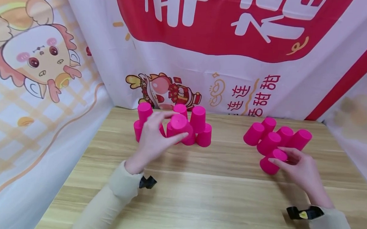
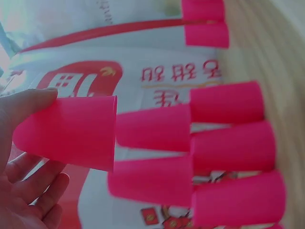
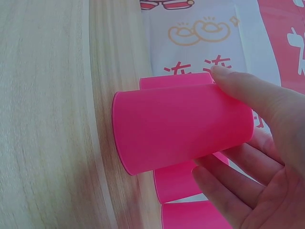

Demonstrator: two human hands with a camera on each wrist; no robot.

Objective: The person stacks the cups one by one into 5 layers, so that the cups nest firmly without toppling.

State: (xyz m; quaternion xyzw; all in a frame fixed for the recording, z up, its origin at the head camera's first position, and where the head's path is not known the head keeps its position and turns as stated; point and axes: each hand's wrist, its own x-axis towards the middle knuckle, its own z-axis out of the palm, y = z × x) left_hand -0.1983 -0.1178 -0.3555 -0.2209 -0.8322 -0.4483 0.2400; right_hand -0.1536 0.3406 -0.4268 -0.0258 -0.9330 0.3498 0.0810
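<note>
Sleeves (image 1: 104,202), head view only; left grip (image 1: 152,136) pinching pink cup (image 1: 178,123); right grip (image 1: 303,170) pinching second cup (image 1: 270,163).

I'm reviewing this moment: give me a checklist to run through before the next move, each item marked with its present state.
1. Left hand grips the left cup: ok.
2. Left cup mouth-down: ok.
3. Left cup seated on the stack: cannot tell; contact is unclear.
4. Stack's visible cups standing mouth-down: ok.
5. Right hand free to steady the stack: not ok; it holds the right cup.
6. Right cup clear of the table: cannot tell.
</note>
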